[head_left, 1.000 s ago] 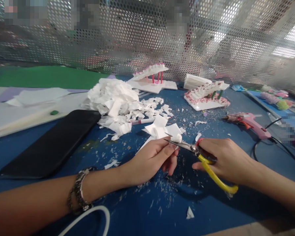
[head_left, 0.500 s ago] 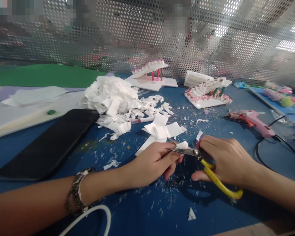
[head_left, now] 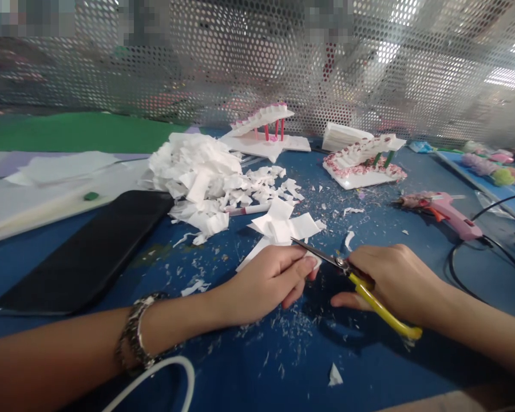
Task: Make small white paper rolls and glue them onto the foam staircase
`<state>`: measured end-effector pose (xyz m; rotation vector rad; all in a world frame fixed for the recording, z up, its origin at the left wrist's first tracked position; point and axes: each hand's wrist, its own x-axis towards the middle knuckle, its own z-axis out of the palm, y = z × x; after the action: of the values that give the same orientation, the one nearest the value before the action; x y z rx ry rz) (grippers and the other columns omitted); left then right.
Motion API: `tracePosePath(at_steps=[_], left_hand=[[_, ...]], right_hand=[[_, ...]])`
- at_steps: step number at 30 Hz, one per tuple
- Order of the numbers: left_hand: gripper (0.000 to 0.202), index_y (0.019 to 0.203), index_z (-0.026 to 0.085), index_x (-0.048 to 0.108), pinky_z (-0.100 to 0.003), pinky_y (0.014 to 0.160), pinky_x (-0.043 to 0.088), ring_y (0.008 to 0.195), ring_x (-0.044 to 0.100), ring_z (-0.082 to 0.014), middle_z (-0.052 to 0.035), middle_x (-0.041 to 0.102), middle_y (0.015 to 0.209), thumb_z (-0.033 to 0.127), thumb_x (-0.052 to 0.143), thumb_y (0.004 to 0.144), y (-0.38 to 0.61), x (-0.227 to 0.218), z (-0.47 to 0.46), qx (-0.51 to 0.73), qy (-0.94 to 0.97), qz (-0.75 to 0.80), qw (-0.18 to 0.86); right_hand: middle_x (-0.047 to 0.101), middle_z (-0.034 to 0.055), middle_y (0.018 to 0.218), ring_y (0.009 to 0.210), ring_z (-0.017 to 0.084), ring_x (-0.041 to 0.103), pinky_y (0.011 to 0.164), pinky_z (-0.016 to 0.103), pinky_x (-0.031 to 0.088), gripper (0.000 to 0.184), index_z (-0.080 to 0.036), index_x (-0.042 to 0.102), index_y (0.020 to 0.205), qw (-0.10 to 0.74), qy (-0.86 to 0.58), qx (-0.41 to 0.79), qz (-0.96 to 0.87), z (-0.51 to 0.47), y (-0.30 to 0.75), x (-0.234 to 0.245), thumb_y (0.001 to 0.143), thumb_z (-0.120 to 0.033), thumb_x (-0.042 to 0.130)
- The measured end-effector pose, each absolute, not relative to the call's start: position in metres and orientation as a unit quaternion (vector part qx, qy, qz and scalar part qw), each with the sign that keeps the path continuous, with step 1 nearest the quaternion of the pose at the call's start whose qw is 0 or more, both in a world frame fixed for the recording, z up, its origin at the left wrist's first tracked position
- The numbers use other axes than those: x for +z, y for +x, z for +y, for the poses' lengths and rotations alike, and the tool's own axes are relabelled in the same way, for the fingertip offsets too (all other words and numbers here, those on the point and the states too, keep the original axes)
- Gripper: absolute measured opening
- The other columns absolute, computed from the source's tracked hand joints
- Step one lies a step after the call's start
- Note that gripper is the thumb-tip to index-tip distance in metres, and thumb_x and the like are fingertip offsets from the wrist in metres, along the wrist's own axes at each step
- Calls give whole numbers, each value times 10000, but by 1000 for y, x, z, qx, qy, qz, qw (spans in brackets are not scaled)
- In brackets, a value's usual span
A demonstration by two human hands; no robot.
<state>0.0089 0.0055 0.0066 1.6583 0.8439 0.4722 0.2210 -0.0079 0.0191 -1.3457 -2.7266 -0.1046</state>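
Observation:
My left hand (head_left: 268,278) pinches a small piece of white paper (head_left: 313,261) between thumb and fingers, most of it hidden by them. My right hand (head_left: 392,283) grips yellow-handled scissors (head_left: 380,309), whose blades point left and lie close together just above the paper. Behind my left hand, a few flat white paper strips (head_left: 283,226) overlap. A heap of cut and crumpled white paper (head_left: 193,169) lies beyond them, to the left. Tiny white scraps are scattered over the blue table (head_left: 240,372) around both hands.
A black phone-like slab (head_left: 83,252) lies at left. Two small staircase models, one with red posts (head_left: 261,123) and one with green posts (head_left: 364,163), stand at the back before a perforated metal screen (head_left: 249,63). A pink glue gun (head_left: 450,214) with a black cord is at right.
The scissor blades have come together and tilted so their tips point up and left. The rolled white bit between them has gone from view; my left hand shifted slightly.

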Motion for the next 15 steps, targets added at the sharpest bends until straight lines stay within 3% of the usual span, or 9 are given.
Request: tracePosePath(at_steps=[4,8,11,15], left_hand=[[285,676,170,439,-186,453,322,386,358,-68,73,405,414,322,324,887,9,10,4,181,728,351,560],[354,550,181,315,-208,486,323,424,366,-79,47,377,439,276,265,886,6,19,5,160,767,345,517],[325,565,176,306,-225,452,242,423,314,-84,39,340,476,280,297,872,1,28,12,121,851,330,389],[325,576,171,374,-257,475,176,438,332,-104,16,379,477,325,337,859,-7,35,26,82,914,362,161]], right_hand=[[458,-21,511,442,89,349,461,222,185,536,-180,429,553,26,-487,-12,-873,4,229,23,741,-680,386],[481,-24,528,463,89,353,473,220,203,423,-183,425,579,11,-536,-14,-844,20,241,24,785,-553,433],[559,1,611,509,104,423,483,229,204,315,-187,489,642,-11,-536,-28,-844,27,245,22,804,-450,433],[596,34,637,514,120,467,479,238,198,325,-183,532,672,-50,-537,-61,-840,36,237,29,815,-440,395]])
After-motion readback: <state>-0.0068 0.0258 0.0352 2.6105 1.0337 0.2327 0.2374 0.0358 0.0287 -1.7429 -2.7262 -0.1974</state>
